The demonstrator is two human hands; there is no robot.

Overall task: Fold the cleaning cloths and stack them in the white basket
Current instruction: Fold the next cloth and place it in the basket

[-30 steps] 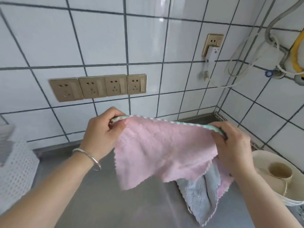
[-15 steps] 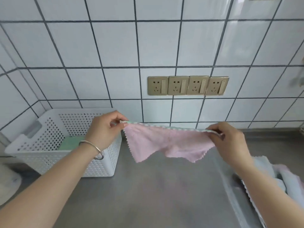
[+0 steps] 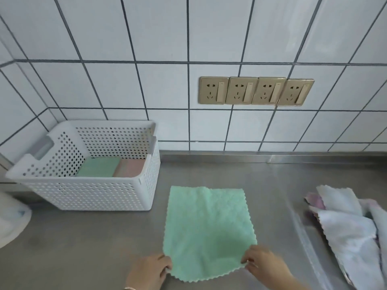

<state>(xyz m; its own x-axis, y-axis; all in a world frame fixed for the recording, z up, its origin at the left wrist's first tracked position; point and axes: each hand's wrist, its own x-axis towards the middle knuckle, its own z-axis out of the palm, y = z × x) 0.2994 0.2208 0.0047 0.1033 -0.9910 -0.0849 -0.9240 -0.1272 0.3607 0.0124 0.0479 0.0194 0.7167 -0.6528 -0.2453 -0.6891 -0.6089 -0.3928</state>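
A green cleaning cloth [image 3: 207, 229] lies spread flat on the steel counter, right of the white basket [image 3: 90, 193]. My left hand [image 3: 149, 271] pinches its near left corner. My right hand [image 3: 261, 263] pinches its near right corner. Inside the perforated basket lie a folded green cloth [image 3: 98, 167] and a folded pink cloth [image 3: 130, 168], side by side. A heap of unfolded pale blue and pink cloths [image 3: 351, 231] sits on the counter at the far right.
The steel counter [image 3: 94, 243] runs along a white tiled wall with a row of gold sockets [image 3: 256, 91]. A white rounded object [image 3: 10, 218] pokes in at the left edge. A raised ridge [image 3: 305, 239] crosses the counter before the cloth heap.
The cloth was held up in the air by its top corners, pink side toward me. Now it lies flat on the counter, green side up, and my hands are at its near corners.
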